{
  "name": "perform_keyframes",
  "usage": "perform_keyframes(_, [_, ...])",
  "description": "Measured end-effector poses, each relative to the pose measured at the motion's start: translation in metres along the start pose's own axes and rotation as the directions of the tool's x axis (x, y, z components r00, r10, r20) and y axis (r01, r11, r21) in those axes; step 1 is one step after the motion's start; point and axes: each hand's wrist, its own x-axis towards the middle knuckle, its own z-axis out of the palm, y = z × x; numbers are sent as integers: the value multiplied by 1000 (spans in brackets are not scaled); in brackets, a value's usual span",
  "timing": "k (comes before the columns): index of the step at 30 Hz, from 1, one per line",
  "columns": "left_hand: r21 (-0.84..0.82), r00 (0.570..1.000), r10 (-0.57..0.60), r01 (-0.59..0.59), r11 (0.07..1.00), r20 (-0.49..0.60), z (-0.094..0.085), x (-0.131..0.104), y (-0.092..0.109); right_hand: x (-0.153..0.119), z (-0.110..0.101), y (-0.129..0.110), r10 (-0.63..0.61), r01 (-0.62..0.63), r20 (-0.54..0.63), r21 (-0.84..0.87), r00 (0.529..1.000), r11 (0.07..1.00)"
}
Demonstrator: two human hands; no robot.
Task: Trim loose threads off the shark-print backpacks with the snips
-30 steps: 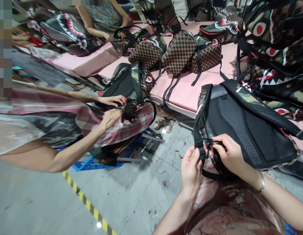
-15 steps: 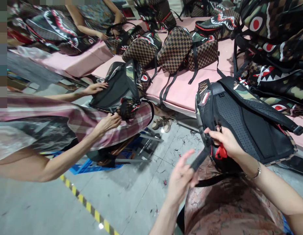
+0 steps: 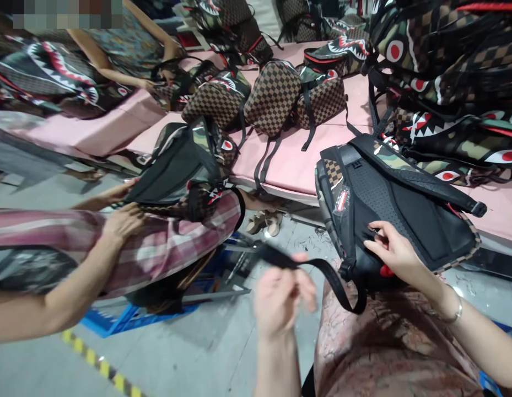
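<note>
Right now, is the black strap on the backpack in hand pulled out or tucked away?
Pulled out. The left hand pinches the black strap, which loops down to the backpack; the right hand presses on the backpack's lower edge.

Left hand (image 3: 280, 298) raised in front, blurred, fingers pinched in a closed grip, forearm reaching up from below, right hand (image 3: 394, 255) farther out, fingers curled down, bracelet at wrist

Left hand (image 3: 283, 298) now drawing the black strap (image 3: 322, 273) out to the left, away from the backpack (image 3: 398, 212); pinching at the lower corner a second ago. Right hand (image 3: 394, 253) shifting up onto the mesh back panel, off the red tab. Neighbouring person's hands (image 3: 121, 212) sliding left along their own bag (image 3: 177, 165).
</note>
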Motion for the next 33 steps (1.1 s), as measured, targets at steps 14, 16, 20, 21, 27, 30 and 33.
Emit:
perform_keyframes(14, [396,945,-311,249,884,98,51,11,-36,-34,-15,-2,-385,393,94,-84,918,916])
perform_keyframes(16, [437,944,-310,235,868,109,52,10,-36,-32,-14,-4,-386,397,119,-97,915,913])
perform_keyframes(20, [473,942,-316,229,851,110,55,7,-38,-29,-12,-4,-431,442,103,-131,896,888])
perform_keyframes(21, [478,942,-318,232,847,108,55,7,-39,-29,-11,-3,-439,449,95,-137,893,883])
perform_keyframes(27, [442,945,-315,250,861,81,53,9,-39,-31,-11,-1,-395,397,42,-82,918,914])
perform_keyframes(30, [453,949,-305,241,858,74,52,8,-39,-30,-11,-1,-410,415,66,-81,910,906])
perform_keyframes(33, [466,952,-298,235,853,66,52,8,-39,-30,-12,-1,-450,453,55,-110,891,885])
